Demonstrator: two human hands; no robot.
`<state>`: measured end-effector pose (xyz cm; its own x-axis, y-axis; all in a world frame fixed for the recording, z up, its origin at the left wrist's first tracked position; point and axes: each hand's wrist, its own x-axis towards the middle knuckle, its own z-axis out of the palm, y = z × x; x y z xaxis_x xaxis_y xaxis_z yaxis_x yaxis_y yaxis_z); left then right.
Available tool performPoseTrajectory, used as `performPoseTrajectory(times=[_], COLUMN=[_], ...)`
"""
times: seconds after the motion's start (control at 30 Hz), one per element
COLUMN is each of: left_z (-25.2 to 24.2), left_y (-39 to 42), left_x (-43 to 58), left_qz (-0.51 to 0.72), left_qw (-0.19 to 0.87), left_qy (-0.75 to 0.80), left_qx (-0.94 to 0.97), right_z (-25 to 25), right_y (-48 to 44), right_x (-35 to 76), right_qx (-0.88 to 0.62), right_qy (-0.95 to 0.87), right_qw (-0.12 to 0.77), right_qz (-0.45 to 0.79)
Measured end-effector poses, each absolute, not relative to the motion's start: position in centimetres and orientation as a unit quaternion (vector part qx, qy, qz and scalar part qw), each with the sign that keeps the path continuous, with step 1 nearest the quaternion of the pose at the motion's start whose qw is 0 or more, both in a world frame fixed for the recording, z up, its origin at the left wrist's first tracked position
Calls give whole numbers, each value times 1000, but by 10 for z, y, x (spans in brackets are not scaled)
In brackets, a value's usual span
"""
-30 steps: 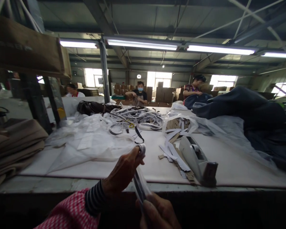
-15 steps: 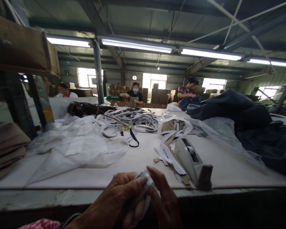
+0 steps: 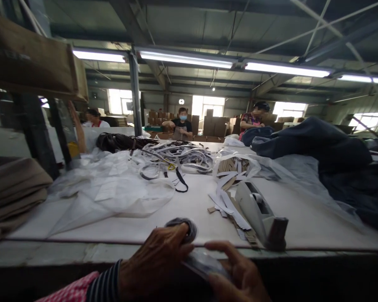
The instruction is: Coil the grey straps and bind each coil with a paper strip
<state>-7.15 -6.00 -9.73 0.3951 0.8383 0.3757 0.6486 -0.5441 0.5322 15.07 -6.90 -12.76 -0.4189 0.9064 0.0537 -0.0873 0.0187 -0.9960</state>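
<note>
the left hand (image 3: pixel 153 262) grips a narrow dark grey fabric coil (image 3: pixel 189 226) tightly, while the right hand (image 3: pixel 239 272) holds a clear plastic sleeve (image 3: pixel 204 264) loosely.

Sleeve: a pink-and-white checked knit sleeve (image 3: pixel 69 288) on the near left arm
Cuff: a dark ribbed cuff (image 3: pixel 103 282) with thin pale stripes, snug below it
Hands: left hand (image 3: pixel 154 263) and right hand (image 3: pixel 239 272) both bare, skin deeply creased

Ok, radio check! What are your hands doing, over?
Left hand gripping dark roll. Right hand on clear plastic sleeve. Tape dispenser ahead, untouched.
</note>
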Motion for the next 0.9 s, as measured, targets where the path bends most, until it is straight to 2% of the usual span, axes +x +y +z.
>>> performPoseTrajectory(times=[0.07, 0.2, 0.3, 0.4, 0.53, 0.67, 0.8, 0.9], left_z=[-97, -77, -59, -37, -14, -12, -24, -38], left_y=[-79, -98, -91, -76, -57, -39, -27, -20], left_x=[-76, -68, -55, -43, -33, -29, -31, -35], left_qz=[273, 268, 334, 429, 527, 575, 579, 524], left_qw=[222, 469, 567, 619, 621, 586, 468, 302], left_qy=[449, 461, 426, 380, 364, 325, 324, 362], left_qx=[821, 704, 621, 537, 452, 470, 583, 710], right_z=[-107, -93, -117, -151, -167, -154, -150, -151], right_y=[-56, -30, -35, -58, -76, -67, -59, -61], right_x=[164, 160, 136, 109, 85, 86, 95, 99], right_qx=[-369, -383, -378, -393, -414, -327, -242, -239], right_qy=[-604, -689, -703, -664, -608, -565, -474, -435], right_qw=[411, 455, 516, 538, 532, 494, 447, 431], right_qz=[574, 414, 310, 340, 419, 574, 719, 753])
